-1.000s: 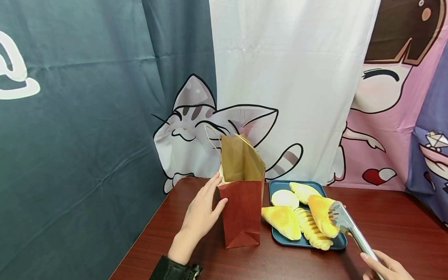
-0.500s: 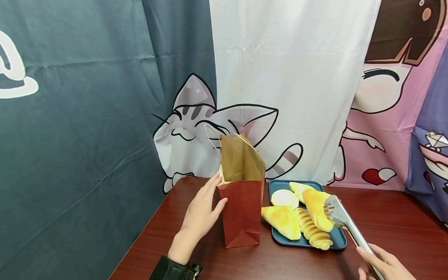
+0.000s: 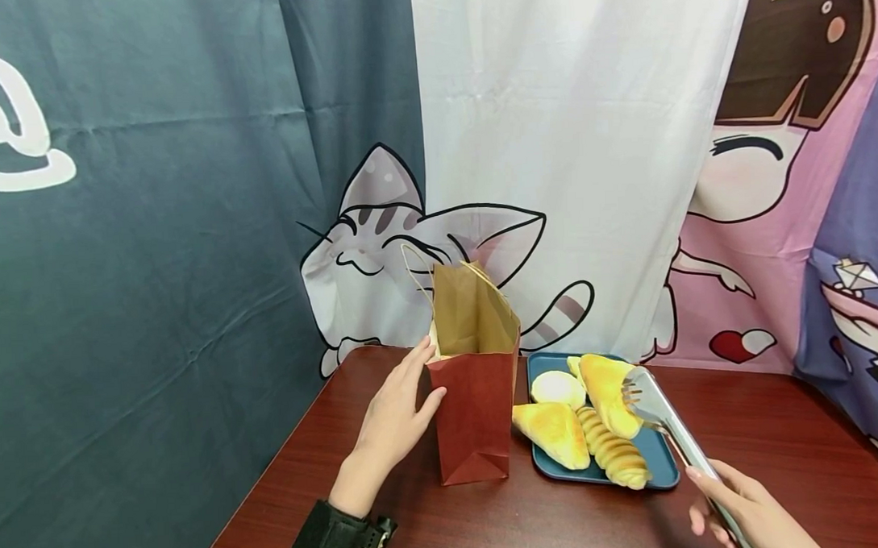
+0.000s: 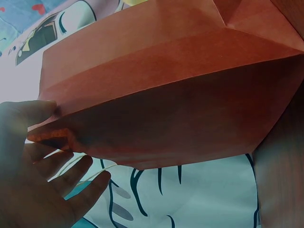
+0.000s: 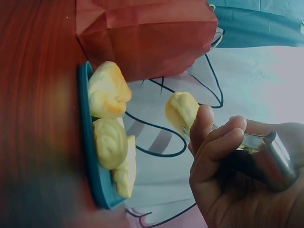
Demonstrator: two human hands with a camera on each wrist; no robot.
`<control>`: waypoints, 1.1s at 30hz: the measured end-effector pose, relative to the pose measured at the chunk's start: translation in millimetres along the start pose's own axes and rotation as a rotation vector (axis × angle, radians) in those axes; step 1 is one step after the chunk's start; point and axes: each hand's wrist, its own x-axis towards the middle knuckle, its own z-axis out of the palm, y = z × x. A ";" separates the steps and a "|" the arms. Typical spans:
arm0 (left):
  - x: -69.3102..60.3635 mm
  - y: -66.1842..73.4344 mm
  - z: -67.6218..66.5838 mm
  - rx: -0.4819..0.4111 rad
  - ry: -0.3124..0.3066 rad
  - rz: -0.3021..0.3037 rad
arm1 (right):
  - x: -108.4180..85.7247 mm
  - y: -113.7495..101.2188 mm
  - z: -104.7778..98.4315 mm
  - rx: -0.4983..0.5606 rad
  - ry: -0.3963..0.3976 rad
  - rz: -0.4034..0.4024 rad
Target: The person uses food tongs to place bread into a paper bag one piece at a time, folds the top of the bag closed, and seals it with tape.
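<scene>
A red paper bag (image 3: 476,418) with a brown inside stands upright, its top gaping and its thin cord handles raised. My left hand (image 3: 389,417) rests against the bag's upper left edge; thumb and fingers are spread in the left wrist view. My right hand (image 3: 755,509) grips metal tongs (image 3: 680,431), whose toothed end clasps a golden bread (image 3: 609,397). In the right wrist view that bread (image 5: 182,111) hangs clear of the tray. The blue tray (image 3: 663,464) holds a round bun (image 3: 557,389), a triangular bread (image 3: 555,435), a ridged bread (image 3: 614,451) and a partly hidden bread.
The dark red wooden table (image 3: 549,524) carries bag and tray, the tray just right of the bag. Behind the table hangs a white curtain (image 3: 587,140) with a cartoon cat; a dark green curtain (image 3: 156,276) hangs along the left.
The tongs and the bread in them have moved left and slightly up over the tray, uncovering more of the ridged bread. My left hand and the bag have stayed still.
</scene>
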 end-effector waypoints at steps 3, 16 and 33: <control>0.0 0.4 0.0 0.001 0.000 0.000 | 2.1 -4.4 1.5 -0.004 0.002 -0.016; 0.4 0.0 0.0 0.000 -0.014 -0.015 | 11.7 -23.4 5.4 0.008 -0.083 -0.190; 0.6 -0.1 0.1 -0.001 -0.012 -0.008 | 15.3 -50.2 16.4 -0.075 0.015 -0.224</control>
